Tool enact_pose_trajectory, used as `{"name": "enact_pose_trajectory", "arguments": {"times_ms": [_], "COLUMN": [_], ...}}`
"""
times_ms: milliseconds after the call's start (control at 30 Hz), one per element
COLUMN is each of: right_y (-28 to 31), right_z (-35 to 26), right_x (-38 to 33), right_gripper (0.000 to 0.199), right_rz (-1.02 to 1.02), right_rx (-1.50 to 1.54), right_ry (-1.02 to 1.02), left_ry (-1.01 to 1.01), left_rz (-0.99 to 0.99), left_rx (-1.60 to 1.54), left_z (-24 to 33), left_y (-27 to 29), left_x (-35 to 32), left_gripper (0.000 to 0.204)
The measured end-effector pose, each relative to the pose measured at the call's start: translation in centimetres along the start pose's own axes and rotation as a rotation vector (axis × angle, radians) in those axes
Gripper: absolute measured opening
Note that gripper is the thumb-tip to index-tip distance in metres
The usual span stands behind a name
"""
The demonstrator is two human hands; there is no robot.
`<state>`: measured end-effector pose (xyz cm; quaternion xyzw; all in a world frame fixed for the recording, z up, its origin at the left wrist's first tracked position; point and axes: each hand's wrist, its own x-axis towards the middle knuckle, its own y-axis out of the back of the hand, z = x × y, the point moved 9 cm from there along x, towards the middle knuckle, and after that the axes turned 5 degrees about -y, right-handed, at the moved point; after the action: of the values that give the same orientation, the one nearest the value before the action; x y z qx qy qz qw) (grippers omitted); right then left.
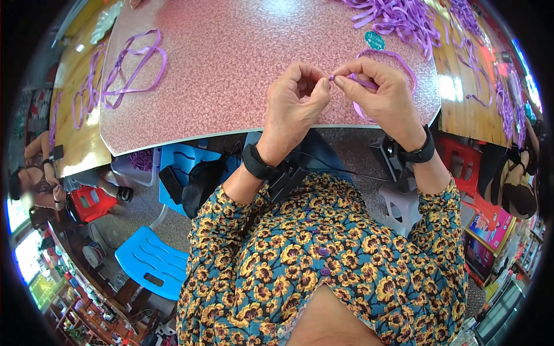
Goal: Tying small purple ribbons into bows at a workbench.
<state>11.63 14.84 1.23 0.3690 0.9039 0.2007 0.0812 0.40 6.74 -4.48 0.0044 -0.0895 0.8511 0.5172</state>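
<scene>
Over the near edge of the pink speckled table [219, 75], my two hands meet in a pinch. Between the fingertips of my left hand [295, 101] and my right hand [381, 95] sits a small bunched bit of purple ribbon [362, 82]. One length of it runs back under my right fingers, and a loop [411, 66] of it curves round behind that hand on the table. The tiny part between the fingertips is mostly covered. A round green tag [374, 40] lies beyond my right hand.
A heap of purple ribbon [398, 23] covers the far right of the table. Another loose purple ribbon [156, 68] lies at the left. Wooden tables [86, 138] adjoin on both sides, with people seated by them. A blue chair [151, 259] stands at my left, red stools [461, 161] at right.
</scene>
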Motion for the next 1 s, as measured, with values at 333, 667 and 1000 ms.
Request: {"name": "enact_pose_trajectory", "arguments": {"times_ms": [333, 667, 1000], "right_y": [-0.3, 0.1, -0.5], "right_z": [0.4, 1.7, 1.7], "right_x": [0.2, 0.1, 0.1], "right_gripper": [0.013, 0.019, 0.018], "right_rz": [-0.099, -0.123, -0.137], "right_rx": [-0.051, 0.191, 0.128], "right_ry": [0.057, -0.132, -0.098], "left_ry": [0.027, 0.048, -0.1], "left_rz": [-0.037, -0.063, -0.032], "left_rx": [-0.084, -0.178, 0.097], "left_z": [0.3, 0.8, 1.2], "left_y": [-0.5, -0.1, 0.0], "left_x": [-0.1, -0.4, -0.2], "left_gripper": [0.013, 0.015, 0.014]}}
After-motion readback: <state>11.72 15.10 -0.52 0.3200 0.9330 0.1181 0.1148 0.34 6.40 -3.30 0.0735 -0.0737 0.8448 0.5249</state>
